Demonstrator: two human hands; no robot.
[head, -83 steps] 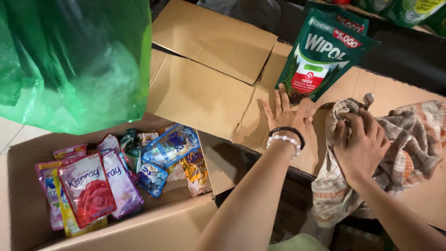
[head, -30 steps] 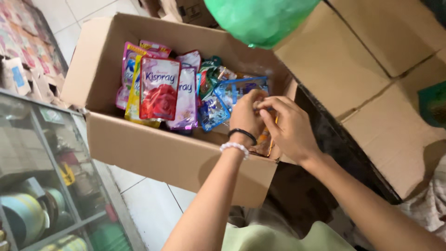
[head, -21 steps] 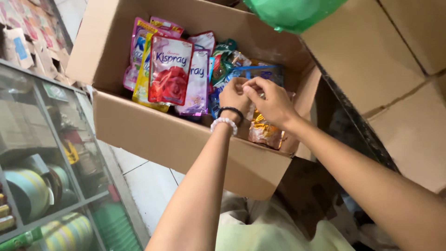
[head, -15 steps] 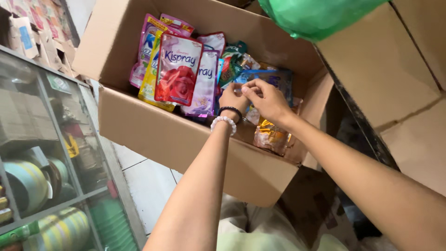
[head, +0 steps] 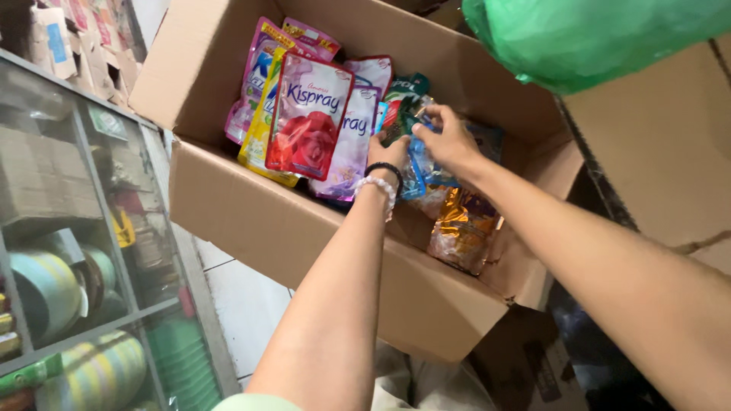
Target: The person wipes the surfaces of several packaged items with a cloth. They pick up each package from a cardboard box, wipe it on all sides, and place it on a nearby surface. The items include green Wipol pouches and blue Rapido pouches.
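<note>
Both hands reach into an open cardboard box (head: pixel 304 243) that sits tilted toward the person, so the pouches inside lean against one another rather than lie flat. The right hand (head: pixel 449 141) pinches the top edge of a blue pouch (head: pixel 415 171) near the middle of the box — fingers curled shut on it, thumb underneath, a hold suited to lifting it by the seam. The left hand (head: pixel 384 152), wrist in a dark band and a pale bead bracelet, presses beside the same pouch; its grip is hidden behind the wrist, so I cannot tell how closed it is. A red-flowered pouch (head: pixel 308 118) stands upright to the left, and a gold packet (head: pixel 461 228) slumps at the low corner — under a green plastic bag (head: pixel 594 38)
</note>
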